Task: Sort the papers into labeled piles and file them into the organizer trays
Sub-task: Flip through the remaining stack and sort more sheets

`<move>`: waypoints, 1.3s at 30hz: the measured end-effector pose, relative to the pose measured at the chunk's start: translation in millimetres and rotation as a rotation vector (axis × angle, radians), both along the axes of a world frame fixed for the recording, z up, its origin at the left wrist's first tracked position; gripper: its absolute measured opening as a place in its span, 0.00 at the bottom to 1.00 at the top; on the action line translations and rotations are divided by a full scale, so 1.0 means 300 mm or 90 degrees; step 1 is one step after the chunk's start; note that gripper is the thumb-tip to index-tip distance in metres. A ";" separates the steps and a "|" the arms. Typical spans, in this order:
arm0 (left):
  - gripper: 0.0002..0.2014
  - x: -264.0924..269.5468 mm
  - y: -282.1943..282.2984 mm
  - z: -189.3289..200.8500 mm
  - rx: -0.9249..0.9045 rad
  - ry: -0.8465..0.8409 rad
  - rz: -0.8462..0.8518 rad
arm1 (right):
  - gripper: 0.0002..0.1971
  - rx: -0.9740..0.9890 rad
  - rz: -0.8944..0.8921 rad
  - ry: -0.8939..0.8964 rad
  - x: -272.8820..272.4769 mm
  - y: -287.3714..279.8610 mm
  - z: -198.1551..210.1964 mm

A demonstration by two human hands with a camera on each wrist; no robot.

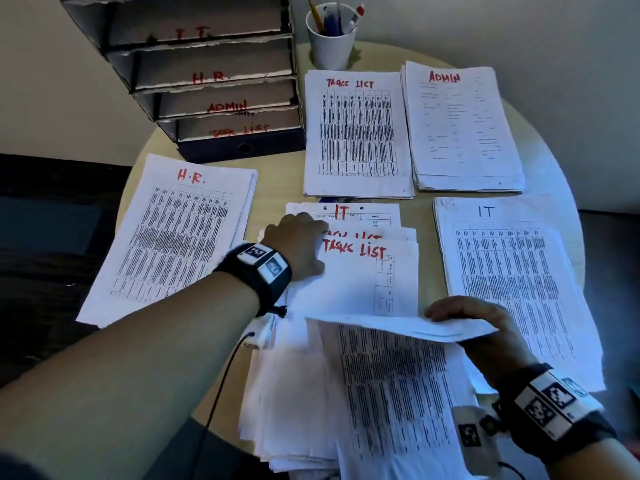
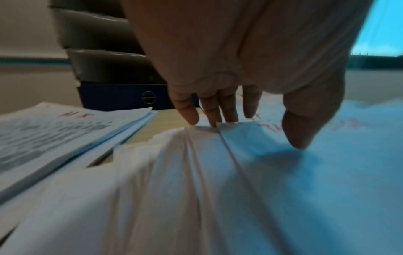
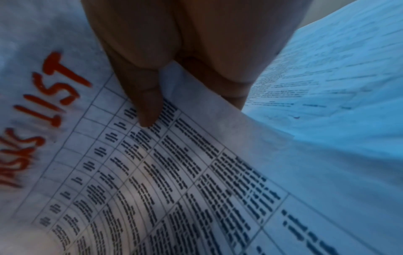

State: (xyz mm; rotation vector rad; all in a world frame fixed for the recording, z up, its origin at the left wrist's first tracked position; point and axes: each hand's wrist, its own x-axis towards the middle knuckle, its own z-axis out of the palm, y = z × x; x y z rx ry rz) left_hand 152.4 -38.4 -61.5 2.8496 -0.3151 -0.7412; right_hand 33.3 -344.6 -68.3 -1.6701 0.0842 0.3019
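A loose stack of unsorted papers lies near the table's front edge. My right hand pinches the right edge of its top sheet and holds it lifted and curled. In the right wrist view that sheet reads "TASKS LIST" in red, with my thumb on top. My left hand lies with straight fingers on the top edges of fanned sheets marked "IT" and "TASKS LIST". The dark organizer trays stand at the back left, labelled I.T., H.R., ADMIN and TASK LIST.
Four labelled piles lie on the round table: H.R. at left, Tasks List and Admin at the back, IT at right. A white cup of pens stands behind them.
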 end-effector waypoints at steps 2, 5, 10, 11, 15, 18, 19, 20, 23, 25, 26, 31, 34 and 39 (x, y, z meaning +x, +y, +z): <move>0.33 0.017 -0.021 -0.004 0.087 0.000 -0.001 | 0.21 -0.035 0.006 -0.015 -0.002 -0.008 -0.003; 0.19 0.017 0.000 -0.009 -0.012 -0.035 0.032 | 0.21 -0.036 0.008 -0.025 0.000 -0.015 -0.012; 0.09 -0.072 0.065 0.070 -0.428 0.052 0.116 | 0.20 -0.097 -0.035 -0.060 0.017 0.004 -0.011; 0.11 -0.097 0.073 0.103 -0.484 0.112 0.113 | 0.18 -0.107 -0.027 -0.066 0.024 0.012 -0.007; 0.10 -0.117 0.097 0.166 -0.577 0.279 0.160 | 0.20 -0.056 -0.042 -0.012 0.040 0.037 0.010; 0.14 -0.010 0.101 0.096 -0.397 0.074 0.265 | 0.25 0.027 -0.042 0.010 0.044 0.044 0.029; 0.22 0.025 0.097 0.073 -0.265 0.024 0.226 | 0.28 0.051 -0.043 0.020 0.041 0.038 0.025; 0.29 0.053 0.088 0.052 -0.154 0.006 0.173 | 0.33 0.075 -0.054 0.036 0.041 0.033 0.021; 0.35 0.087 0.046 0.013 -0.002 -0.002 0.074 | 0.22 0.078 -0.073 0.043 0.033 0.036 0.022; 0.31 0.087 0.032 -0.002 0.012 -0.024 0.051 | 0.16 0.007 -0.064 0.019 0.027 0.039 0.017; 0.28 0.082 0.030 -0.004 0.005 -0.035 0.050 | 0.14 -0.022 -0.040 0.003 0.022 0.031 0.010; 0.19 0.070 0.069 -0.009 -0.131 -0.036 0.099 | 0.17 -0.049 0.003 -0.075 0.013 0.021 -0.001; 0.20 0.064 0.096 0.010 -0.286 0.007 0.185 | 0.17 -0.049 0.005 -0.074 0.011 0.024 -0.003; 0.05 0.031 0.133 0.049 -0.381 -0.039 0.243 | 0.31 -0.034 -0.002 -0.043 0.005 0.008 -0.029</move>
